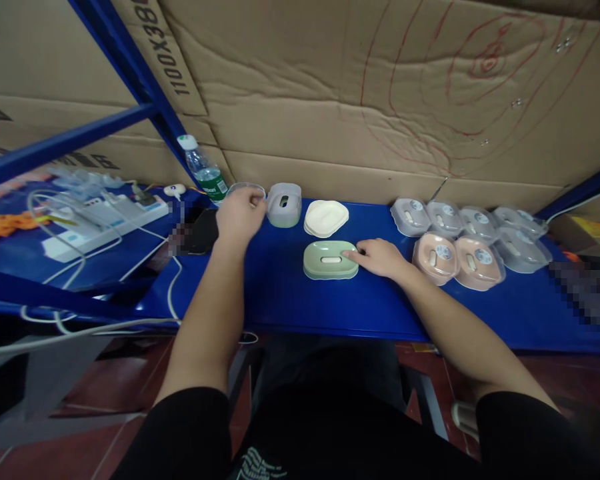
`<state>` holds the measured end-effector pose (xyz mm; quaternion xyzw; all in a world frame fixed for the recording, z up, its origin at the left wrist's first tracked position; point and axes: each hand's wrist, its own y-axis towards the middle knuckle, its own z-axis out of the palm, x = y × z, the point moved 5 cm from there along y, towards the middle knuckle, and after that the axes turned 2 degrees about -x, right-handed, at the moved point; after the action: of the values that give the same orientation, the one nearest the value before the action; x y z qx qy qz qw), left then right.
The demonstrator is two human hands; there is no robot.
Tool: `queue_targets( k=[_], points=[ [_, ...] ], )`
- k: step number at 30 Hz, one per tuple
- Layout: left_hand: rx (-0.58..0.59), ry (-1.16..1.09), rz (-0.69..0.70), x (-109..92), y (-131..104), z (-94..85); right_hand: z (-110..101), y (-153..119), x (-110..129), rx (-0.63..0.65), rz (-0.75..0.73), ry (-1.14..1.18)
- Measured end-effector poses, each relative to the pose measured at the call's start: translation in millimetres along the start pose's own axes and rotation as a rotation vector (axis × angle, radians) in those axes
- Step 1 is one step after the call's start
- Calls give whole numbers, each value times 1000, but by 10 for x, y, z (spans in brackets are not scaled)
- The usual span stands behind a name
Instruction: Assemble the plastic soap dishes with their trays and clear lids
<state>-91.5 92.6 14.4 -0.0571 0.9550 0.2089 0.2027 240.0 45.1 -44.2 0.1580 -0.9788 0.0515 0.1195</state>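
The left hand [243,212], fingers [257,195] curled, is near the desk [290,307]'s back edge. The right hand [380,259] lies palm down.

You get moderate, even light with faint glare on the blue tabletop [290,303], soft focus and wide-angle edge bending.

Bottle [207,175] left of the left fingers [257,195], power strip [105,229] farther left, cardboard [290,100] behind them.
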Motion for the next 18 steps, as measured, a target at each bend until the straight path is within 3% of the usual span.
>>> queue_targets(
  k=[2, 5, 7, 12, 18],
  points=[
    [-7, 67, -95, 201, 64, -9, -1, -1, 4, 3, 1, -8],
    [158, 159, -191, 411, 106, 131, -3, -2, 11, 7, 2, -10],
    [200, 180, -202, 465, 120, 204, -5, -2, 13, 7, 2, -9],
    [150, 62, -191, 478, 158, 233, -5, -5, 13, 11, -3, 4],
    [-5, -92, -245, 452, 161, 97, -3, -7, 11, -5, -12, 10]
  ],
)
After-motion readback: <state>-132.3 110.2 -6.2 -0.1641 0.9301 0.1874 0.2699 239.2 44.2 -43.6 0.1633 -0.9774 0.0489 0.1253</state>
